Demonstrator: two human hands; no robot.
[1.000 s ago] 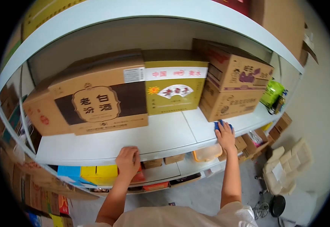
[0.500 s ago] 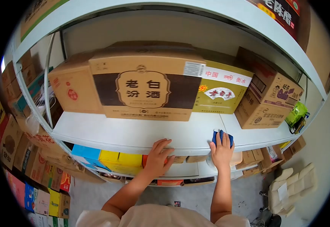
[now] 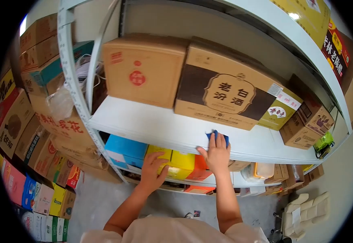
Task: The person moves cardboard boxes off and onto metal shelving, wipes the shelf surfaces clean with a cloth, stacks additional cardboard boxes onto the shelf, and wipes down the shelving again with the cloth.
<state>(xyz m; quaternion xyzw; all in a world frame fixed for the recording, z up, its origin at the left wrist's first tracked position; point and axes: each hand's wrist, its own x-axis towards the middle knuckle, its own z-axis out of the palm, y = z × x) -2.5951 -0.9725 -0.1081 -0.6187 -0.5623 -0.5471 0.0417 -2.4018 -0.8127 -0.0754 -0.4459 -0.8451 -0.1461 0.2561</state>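
Note:
My right hand (image 3: 217,156) presses a folded blue cloth (image 3: 224,137) onto the front part of the white shelf (image 3: 144,117). Its fingers point away from me, and most of the cloth lies hidden beneath them. Lower and to the left, my left hand (image 3: 152,170) hovers near the shelf's front edge with fingers apart and nothing in it. Behind the cloth stands a large brown and black carton (image 3: 225,93). A plain brown carton (image 3: 144,77) sits to its left, and a gold-green carton (image 3: 279,111) to its right.
Below the shelf are a blue box (image 3: 124,148), yellow boxes (image 3: 180,164) and an orange box (image 3: 200,168). A metal upright (image 3: 73,73) bounds the shelf at left. Stacked cartons (image 3: 63,125) stand beyond it. A cream chair (image 3: 306,214) is at lower right.
The view has turned left. My right hand has slid the blue cloth leftward along the shelf. My left hand has moved left and down from the shelf edge, in front of the yellow boxes.

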